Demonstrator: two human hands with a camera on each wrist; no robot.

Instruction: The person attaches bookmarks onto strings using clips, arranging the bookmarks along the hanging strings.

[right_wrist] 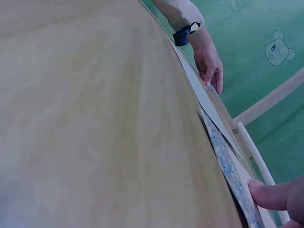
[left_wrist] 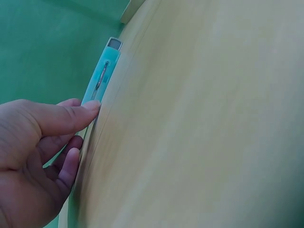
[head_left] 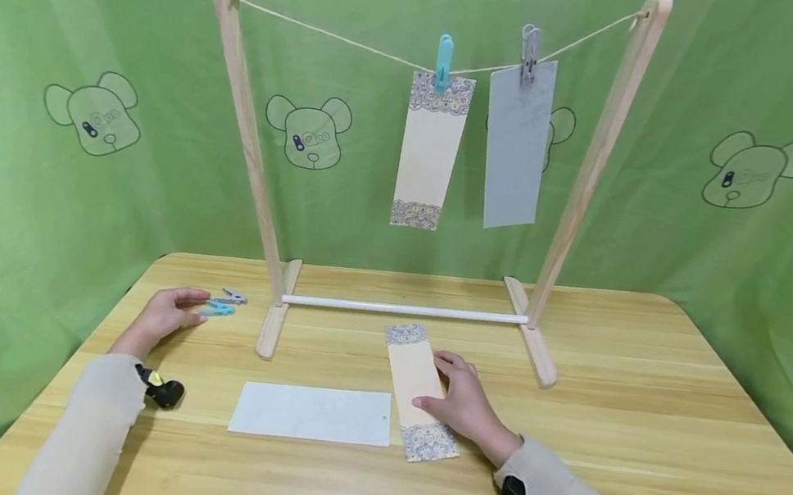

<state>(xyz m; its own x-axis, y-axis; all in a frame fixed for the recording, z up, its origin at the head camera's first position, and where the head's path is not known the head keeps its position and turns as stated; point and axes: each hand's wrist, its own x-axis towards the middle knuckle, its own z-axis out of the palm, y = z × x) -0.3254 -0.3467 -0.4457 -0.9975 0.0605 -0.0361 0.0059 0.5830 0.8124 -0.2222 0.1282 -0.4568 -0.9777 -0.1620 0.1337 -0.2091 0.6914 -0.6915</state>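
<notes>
At the table's left side, my left hand (head_left: 168,317) pinches the end of a light-blue clothespin (head_left: 218,308) between thumb and fingers. The left wrist view shows the thumb on the blue clothespin (left_wrist: 102,76). A grey clothespin (head_left: 234,296) lies just behind it. My right hand (head_left: 463,400) grips a cream card with patterned ends (head_left: 414,373), thumb on its face and fingers at its right edge. In the right wrist view, the near end of this patterned card (right_wrist: 228,168) stands slightly off the table. A pale blue card (head_left: 309,413) lies flat to its left.
Behind the cards stands a wooden frame (head_left: 596,165) with a white crossbar (head_left: 404,309) and a sagging string (head_left: 326,33). A blue clothespin (head_left: 444,63) holds another patterned card (head_left: 426,152) there; a grey one (head_left: 529,53) holds a blue-grey card (head_left: 515,155). Green cloth surrounds the table.
</notes>
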